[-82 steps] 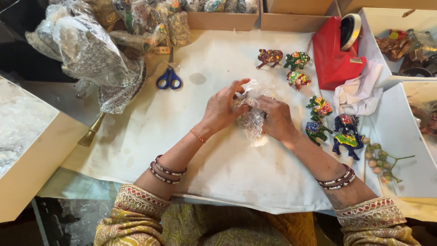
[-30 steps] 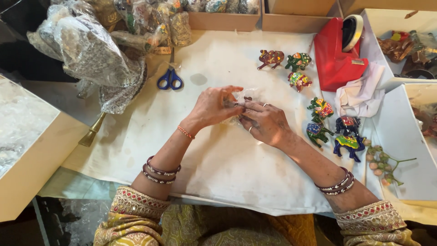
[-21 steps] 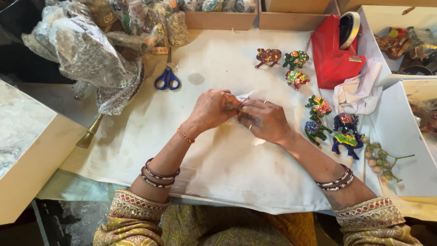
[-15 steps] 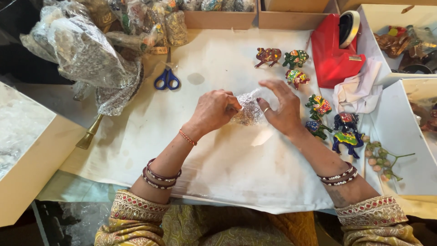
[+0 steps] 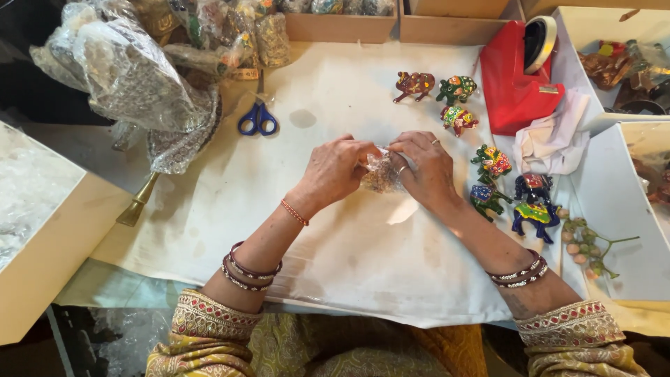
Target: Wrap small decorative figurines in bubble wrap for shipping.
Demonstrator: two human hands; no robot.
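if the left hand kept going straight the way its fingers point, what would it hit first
The left hand points right, so it would first meet the small clear bubble-wrapped bundle it already touches, then probably the right hand behind it.

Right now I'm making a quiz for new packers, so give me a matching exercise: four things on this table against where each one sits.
Things:
1. scissors
2. tape dispenser
3. bubble-wrapped bundle
4. blue elephant

Places:
A. between the left hand and right hand
B. far right, beside the white box
C. top right of the cloth
D. upper left, by the plastic bags

Pairs: 1-D, 2-C, 3-A, 4-B
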